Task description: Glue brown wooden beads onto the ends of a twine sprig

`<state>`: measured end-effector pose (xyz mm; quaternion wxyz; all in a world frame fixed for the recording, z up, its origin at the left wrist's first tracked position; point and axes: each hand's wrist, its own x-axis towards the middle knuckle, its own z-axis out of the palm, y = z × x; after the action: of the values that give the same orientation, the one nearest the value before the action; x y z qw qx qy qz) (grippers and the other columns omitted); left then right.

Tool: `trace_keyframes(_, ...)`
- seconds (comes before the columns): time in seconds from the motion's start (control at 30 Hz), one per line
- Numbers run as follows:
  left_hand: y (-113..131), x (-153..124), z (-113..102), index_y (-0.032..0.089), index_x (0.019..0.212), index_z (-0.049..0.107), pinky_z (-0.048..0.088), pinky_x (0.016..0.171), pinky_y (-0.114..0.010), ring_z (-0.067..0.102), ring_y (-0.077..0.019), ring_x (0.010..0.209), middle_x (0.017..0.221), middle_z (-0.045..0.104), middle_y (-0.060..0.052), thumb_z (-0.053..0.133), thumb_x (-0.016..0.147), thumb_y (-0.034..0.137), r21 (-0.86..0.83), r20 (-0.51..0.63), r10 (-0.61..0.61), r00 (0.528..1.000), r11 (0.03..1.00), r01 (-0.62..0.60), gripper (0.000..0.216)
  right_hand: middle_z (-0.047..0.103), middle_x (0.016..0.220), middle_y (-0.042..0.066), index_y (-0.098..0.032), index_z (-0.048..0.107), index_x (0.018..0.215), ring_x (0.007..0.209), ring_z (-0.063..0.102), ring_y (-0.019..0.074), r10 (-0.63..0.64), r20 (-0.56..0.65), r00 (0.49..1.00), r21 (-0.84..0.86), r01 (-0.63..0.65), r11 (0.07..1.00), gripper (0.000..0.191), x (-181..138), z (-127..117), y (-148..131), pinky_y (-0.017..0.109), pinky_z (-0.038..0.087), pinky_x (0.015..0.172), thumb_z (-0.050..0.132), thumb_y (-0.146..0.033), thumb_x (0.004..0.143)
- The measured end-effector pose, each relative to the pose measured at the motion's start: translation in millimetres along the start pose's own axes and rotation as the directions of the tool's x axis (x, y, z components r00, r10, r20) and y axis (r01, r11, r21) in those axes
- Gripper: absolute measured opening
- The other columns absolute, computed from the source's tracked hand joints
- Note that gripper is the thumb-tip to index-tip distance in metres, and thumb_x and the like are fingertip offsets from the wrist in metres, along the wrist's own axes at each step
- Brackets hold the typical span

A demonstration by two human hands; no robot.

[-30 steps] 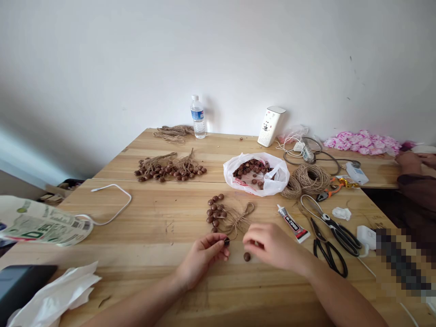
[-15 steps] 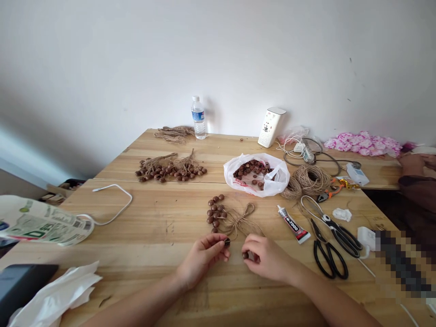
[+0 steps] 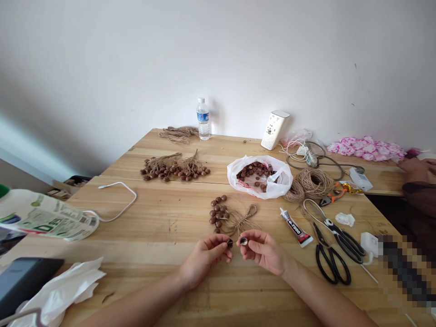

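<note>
My left hand (image 3: 211, 254) pinches a small dark half nutshell (image 3: 230, 244) between thumb and fingertips. Close beside it, my right hand (image 3: 264, 250) grips another half nutshell (image 3: 243, 242), its pale hollow inside turned toward me. A small gap separates the two pieces. Just beyond my fingers lies a bunch of round brown nuts (image 3: 218, 213) on twine cords, with a looped twine knot (image 3: 251, 210) at its right. Farther back, a white plastic bag (image 3: 235, 175) gapes wide with many brown shells (image 3: 257, 170) inside. A glue tube (image 3: 296, 228) rests to the right.
Two black-handled scissors (image 3: 329, 263), orange-handled pliers (image 3: 332, 197) and twine coils (image 3: 315, 181) lie to the right. Finished-looking nut bunches (image 3: 173, 170) and a water bottle (image 3: 203, 120) stand farther back. Another person's arm (image 3: 417, 170) rests at the right edge.
My right hand has turned its shell piece up, so the pale hollow shows, and brought it closer to the left hand. The whole view has shifted slightly.
</note>
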<state>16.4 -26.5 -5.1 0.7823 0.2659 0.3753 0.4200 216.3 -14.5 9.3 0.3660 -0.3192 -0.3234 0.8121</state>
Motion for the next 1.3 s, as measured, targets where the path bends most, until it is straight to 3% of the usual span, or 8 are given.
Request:
trace_keyframes(0.1,-0.5,0.4,-0.7,0.014,0.086,0.066,0.048,0.066,-0.030,0.064,-0.0163,0.065,0.070,0.070,-0.003,0.079,0.064,0.031,0.001,0.000,0.003,1.000,1.000,-0.003,0.031,0.069,0.082,0.004,-0.015,0.063,0.095,0.069,0.065,0.0126,-0.049,-0.026,0.998,-0.132,0.045,0.990,0.030,-0.6,0.0,-1.7,0.029,0.054,0.068,0.076,-0.029,0.071)
trace_keyframes(0.2,-1.5,0.7,-1.1,0.014,0.086,0.067,0.048,0.066,-0.031,0.063,-0.0167,0.065,0.070,0.070,-0.003,0.079,0.063,0.032,0.006,0.001,0.005,1.000,1.000,-0.005,0.031,0.066,0.068,0.001,-0.015,0.060,0.096,0.062,0.064,0.0137,-0.152,-0.031,0.988,-0.403,0.127,0.906,0.028,-2.0,3.4,-0.7,0.030,0.053,0.063,0.069,-0.032,0.077)
trace_keyframes(0.37,-1.7,0.6,-0.2,0.014,0.086,0.067,0.047,0.067,-0.031,0.063,-0.0171,0.065,0.067,0.069,-0.003,0.079,0.063,0.034,0.048,-0.008,0.008,1.000,0.999,-0.007,0.033,0.063,0.080,0.003,-0.018,0.060,0.090,0.061,0.060,0.0122,-0.430,0.019,0.903,-0.827,0.256,0.501,0.014,-3.3,13.7,7.7,0.024,0.050,0.055,0.063,-0.024,0.077)
trace_keyframes(0.47,-0.5,0.1,1.3,0.015,0.085,0.067,0.047,0.066,-0.030,0.062,-0.0166,0.063,0.068,0.070,-0.003,0.079,0.061,0.036,0.076,-0.010,0.011,1.000,0.997,-0.011,0.034,0.063,0.079,0.003,-0.019,0.060,0.086,0.066,0.059,0.0130,-0.503,0.123,0.856,-0.907,0.303,0.293,0.008,-1.7,18.9,12.8,0.022,0.049,0.056,0.060,-0.019,0.078)
trace_keyframes(0.57,1.1,-0.9,3.1,0.015,0.084,0.067,0.047,0.066,-0.030,0.062,-0.0161,0.063,0.069,0.071,-0.003,0.079,0.061,0.035,0.089,-0.008,0.010,1.000,0.996,-0.010,0.033,0.063,0.079,0.004,-0.019,0.059,0.086,0.066,0.059,0.0137,-0.535,0.191,0.823,-0.926,0.332,0.180,0.006,0.4,21.4,16.2,0.022,0.049,0.057,0.059,-0.019,0.080)
trace_keyframes(0.73,1.4,-1.7,4.7,0.015,0.082,0.068,0.048,0.068,-0.031,0.061,-0.0159,0.063,0.070,0.071,-0.003,0.079,0.061,0.035,0.121,-0.014,0.022,1.000,0.992,-0.020,0.032,0.064,0.082,0.006,-0.020,0.060,0.087,0.072,0.061,0.0163,-0.558,0.242,0.794,-0.931,0.353,0.099,0.005,0.9,21.7,18.2,0.025,0.050,0.062,0.059,-0.019,0.083)
trace_keyframes(1.0,-1.2,-1.4,3.0,0.016,0.081,0.069,0.048,0.068,-0.030,0.061,-0.0154,0.062,0.068,0.070,-0.002,0.080,0.060,0.033,0.117,-0.026,0.030,0.999,0.993,-0.027,0.030,0.063,0.081,0.007,-0.019,0.060,0.086,0.074,0.061,0.0171,-0.562,0.293,0.774,-0.918,0.391,0.061,0.004,0.2,22.5,17.0,0.027,0.050,0.067,0.056,-0.021,0.087)
trace_keyframes(1.3,-6.3,-1.1,3.4,0.017,0.075,0.074,0.048,0.068,-0.031,0.060,-0.0173,0.064,0.065,0.070,-0.002,0.077,0.064,0.029,0.192,-0.050,0.118,0.992,0.976,-0.107,0.017,0.062,0.081,0.006,-0.019,0.062,0.084,0.074,0.060,0.0162,-0.519,0.319,0.793,-0.919,0.393,0.034,0.011,0.0,23.2,16.3,0.027,0.049,0.070,0.053,-0.021,0.090)
